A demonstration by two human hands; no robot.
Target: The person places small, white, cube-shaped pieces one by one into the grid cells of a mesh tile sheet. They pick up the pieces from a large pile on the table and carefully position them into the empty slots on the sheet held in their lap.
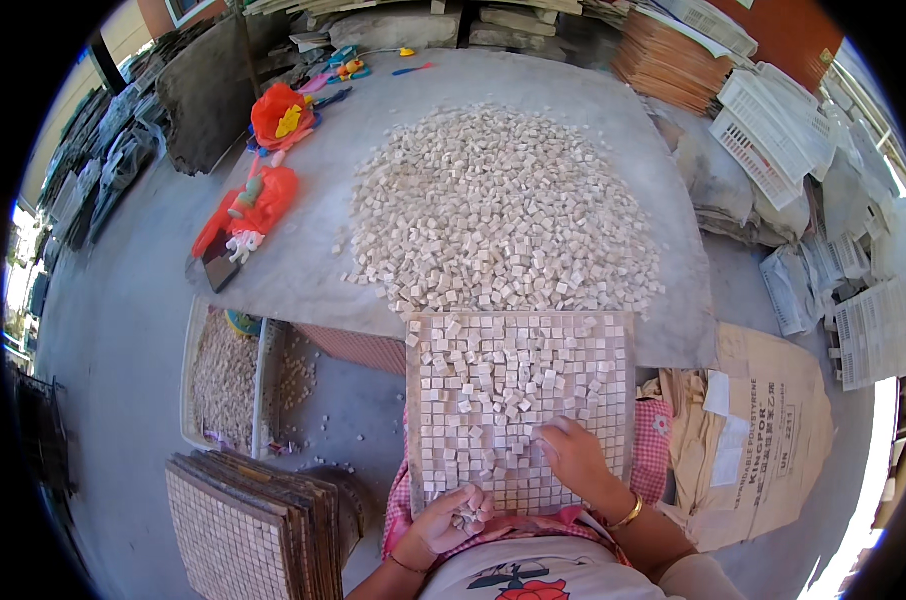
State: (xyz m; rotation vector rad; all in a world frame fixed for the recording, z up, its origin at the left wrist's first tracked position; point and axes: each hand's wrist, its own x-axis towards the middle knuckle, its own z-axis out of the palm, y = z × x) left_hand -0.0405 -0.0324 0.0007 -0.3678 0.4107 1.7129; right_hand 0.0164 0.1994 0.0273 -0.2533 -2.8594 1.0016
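On my lap lies a square tray [413, 400] with a grid, its cells largely filled with small pale stone tiles. Loose tiles [508, 383] lie scattered on top of it, mostly in the upper and middle part. Near the tray's lower left edge, my left hand [453, 518] is turned palm up and curled around several stone tiles. My right hand [576, 458] reaches over the right half of the tray, fingertips drawn together low over the grid; whatever they pinch is hidden. Past the tray, a big heap of stone tiles [503, 210] covers the middle of a grey table [663, 300].
Left on the table are red plastic bags [263, 200], small toys [351, 70] and a dark phone [221, 272]. Below stand a white crate [191, 380] of tiles and a stack of gridded boards [228, 540]. Right are a brown sack [773, 440] and white plastic baskets [763, 140].
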